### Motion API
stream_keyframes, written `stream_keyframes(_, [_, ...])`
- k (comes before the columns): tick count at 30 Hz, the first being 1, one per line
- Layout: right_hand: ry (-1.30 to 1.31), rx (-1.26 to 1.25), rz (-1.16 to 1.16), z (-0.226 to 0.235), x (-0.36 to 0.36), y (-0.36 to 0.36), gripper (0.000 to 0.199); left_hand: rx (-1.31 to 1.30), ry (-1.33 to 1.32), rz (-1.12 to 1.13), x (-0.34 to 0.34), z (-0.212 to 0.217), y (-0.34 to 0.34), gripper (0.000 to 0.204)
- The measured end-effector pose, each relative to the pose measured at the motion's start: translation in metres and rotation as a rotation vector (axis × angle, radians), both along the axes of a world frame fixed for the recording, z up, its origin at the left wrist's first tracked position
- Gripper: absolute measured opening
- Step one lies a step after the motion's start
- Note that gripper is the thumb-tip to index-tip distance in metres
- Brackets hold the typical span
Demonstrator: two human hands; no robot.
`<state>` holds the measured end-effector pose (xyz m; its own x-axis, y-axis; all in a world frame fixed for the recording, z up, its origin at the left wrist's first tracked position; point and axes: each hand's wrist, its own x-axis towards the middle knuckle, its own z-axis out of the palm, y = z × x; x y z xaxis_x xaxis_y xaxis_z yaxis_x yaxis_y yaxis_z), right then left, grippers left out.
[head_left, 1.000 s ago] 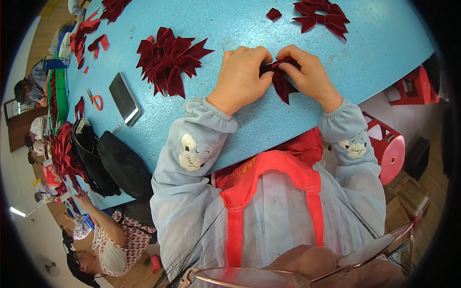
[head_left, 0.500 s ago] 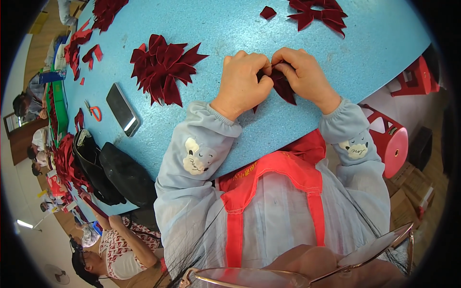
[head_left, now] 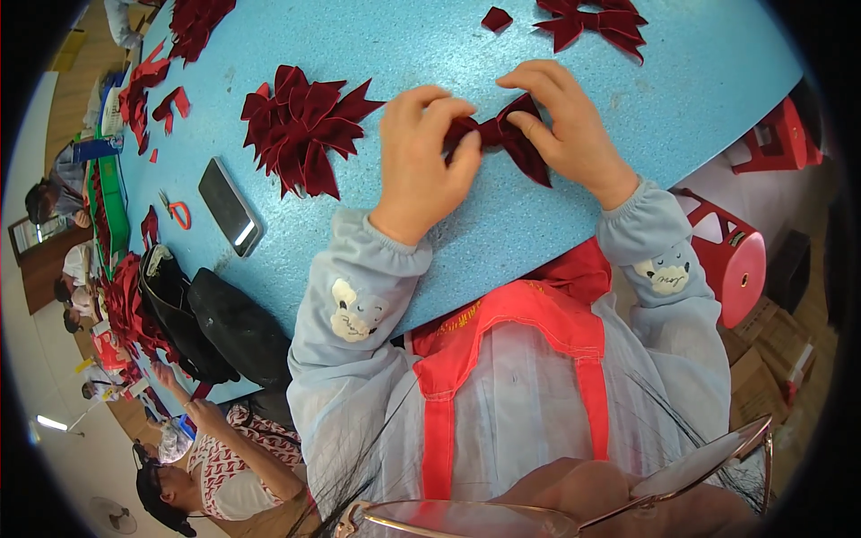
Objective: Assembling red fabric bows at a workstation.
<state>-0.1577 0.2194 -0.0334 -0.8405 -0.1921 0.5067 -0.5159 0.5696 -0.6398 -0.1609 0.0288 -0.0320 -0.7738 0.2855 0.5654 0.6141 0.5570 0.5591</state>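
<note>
A dark red velvet bow (head_left: 509,136) with a knotted middle and pointed tails lies between my hands, on or just above the blue table (head_left: 359,260). The thumb and fingers of my left hand (head_left: 421,152) curl round its left loop and partly hide it. My right hand (head_left: 574,134) is at the right loop, thumb laid on the velvet and index finger stretched beyond it. To the left sits a heap of similar bows (head_left: 305,130). Another bow (head_left: 596,25) lies at the far right beside a small velvet scrap (head_left: 496,19).
A phone (head_left: 228,206) and orange-handled snips (head_left: 178,212) lie left of the heap. Black bags (head_left: 229,318) rest along the left table edge, near more red velvet pieces (head_left: 134,305). Red stools (head_left: 735,269) stand at the right. A co-worker (head_left: 215,466) sits at the lower left.
My hands have moved apart and their fingers have loosened from a tight pinch at the middle. The bow's knot and loops now show between them.
</note>
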Motion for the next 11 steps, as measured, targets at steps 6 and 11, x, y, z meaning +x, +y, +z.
stream_keyframes(6, [0.112, 0.157, 0.129, 0.001, 0.005, 0.007, 0.021, -0.224, 0.044, 0.025, 0.023, 0.003, -0.01, 0.021])
stream_keyframes(11, [0.061, 0.225, 0.192, 0.002, 0.006, -0.001, 0.022, -0.335, -0.036, 0.002, 0.029, -0.005, -0.008, 0.021])
